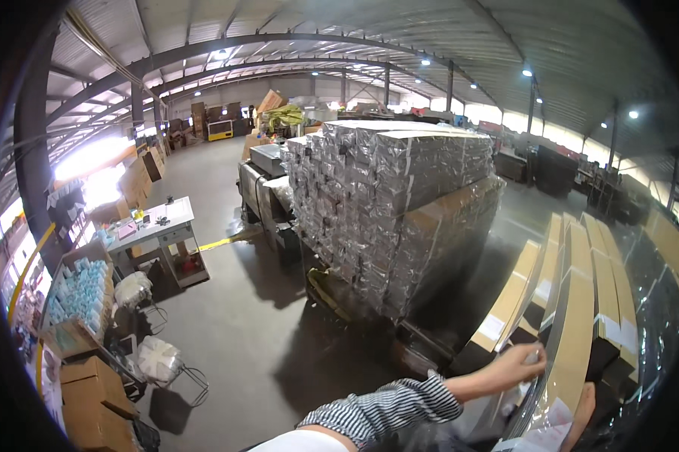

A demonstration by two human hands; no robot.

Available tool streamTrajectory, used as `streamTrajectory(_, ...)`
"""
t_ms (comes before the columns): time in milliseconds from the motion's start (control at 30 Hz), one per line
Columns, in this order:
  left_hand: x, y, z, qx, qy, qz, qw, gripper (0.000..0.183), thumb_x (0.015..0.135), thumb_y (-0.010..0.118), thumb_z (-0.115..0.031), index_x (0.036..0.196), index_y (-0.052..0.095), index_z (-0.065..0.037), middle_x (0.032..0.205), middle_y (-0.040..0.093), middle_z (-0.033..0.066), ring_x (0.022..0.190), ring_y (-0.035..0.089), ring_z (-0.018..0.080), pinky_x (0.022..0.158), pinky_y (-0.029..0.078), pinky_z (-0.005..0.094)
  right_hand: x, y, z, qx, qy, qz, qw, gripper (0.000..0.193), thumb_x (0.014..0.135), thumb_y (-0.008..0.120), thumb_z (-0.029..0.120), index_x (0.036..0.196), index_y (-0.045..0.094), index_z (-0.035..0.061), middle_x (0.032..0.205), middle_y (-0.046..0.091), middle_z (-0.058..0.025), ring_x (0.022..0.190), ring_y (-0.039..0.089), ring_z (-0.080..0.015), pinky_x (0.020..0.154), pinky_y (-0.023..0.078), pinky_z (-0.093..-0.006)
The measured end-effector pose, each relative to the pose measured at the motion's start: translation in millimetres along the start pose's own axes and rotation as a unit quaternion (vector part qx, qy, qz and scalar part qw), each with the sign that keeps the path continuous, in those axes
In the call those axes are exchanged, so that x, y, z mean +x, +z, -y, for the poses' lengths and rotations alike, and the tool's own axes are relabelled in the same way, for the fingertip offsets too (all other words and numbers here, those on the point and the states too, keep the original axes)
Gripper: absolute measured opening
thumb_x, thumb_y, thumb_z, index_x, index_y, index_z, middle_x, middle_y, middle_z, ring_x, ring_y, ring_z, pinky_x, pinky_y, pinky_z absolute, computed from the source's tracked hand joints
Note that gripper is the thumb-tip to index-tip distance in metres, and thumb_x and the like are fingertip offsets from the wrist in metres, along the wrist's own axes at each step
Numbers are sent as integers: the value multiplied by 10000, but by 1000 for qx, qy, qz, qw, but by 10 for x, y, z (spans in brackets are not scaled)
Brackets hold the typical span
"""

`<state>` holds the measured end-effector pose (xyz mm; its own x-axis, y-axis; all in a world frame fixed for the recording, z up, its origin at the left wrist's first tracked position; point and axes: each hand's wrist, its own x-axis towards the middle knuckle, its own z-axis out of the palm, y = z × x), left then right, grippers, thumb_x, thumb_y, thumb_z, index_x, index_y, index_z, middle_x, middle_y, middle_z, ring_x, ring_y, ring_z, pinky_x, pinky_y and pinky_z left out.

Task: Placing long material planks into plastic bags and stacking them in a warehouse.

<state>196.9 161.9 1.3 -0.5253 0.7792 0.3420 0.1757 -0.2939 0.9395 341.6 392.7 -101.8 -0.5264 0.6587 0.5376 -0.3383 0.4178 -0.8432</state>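
Left hand (514,367) reaches out, fingers pinching the clear plastic wrap (534,407) at the near end of the long cardboard boxes (573,331). Thin, slippery film, likely tear-prone; grip the loose edge. Right hand (581,414) barely shows; fingers unclear.

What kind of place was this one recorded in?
Most likely a warehouse: a metal truss roof spans an open concrete floor, with a tall wrapped pallet stack and long flat cartons by the left hand.

grey concrete floor (241,339) carries a wrapped pallet stack (392,211), cardboard boxes (91,403) and a white workbench (155,237).
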Motion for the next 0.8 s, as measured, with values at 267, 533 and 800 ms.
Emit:
streamTrajectory(267,-598,309,950,12,-54,-169,984,353,949,600,-355,872,601,-11,753,619,113,688,588,232,619,439,352,-856,135,-298,-43,188,15,981,361,933,565,200,1189,512,-49,1098,613,-146,961,583,-237,869,493,-409)
streamTrajectory(533,-1383,127,1746,268,-239,130,924,557,872,625,-253,1351,464,-18,1158,633,253,1066,626,378,894,497,459,-1503,252,-672,-69,172,-27,982,351,926,582,193,1173,516,-49,1102,613,-132,966,576,-231,870,487,-395)
streamTrajectory(800,-1682,74,1228,132,-139,-71,979,486,903,518,-104,1381,441,-145,923,666,208,815,663,364,709,518,441,-1707,606,-404,-55,159,43,985,340,921,584,180,1172,519,-41,1103,611,-131,973,575,-229,872,485,-387)
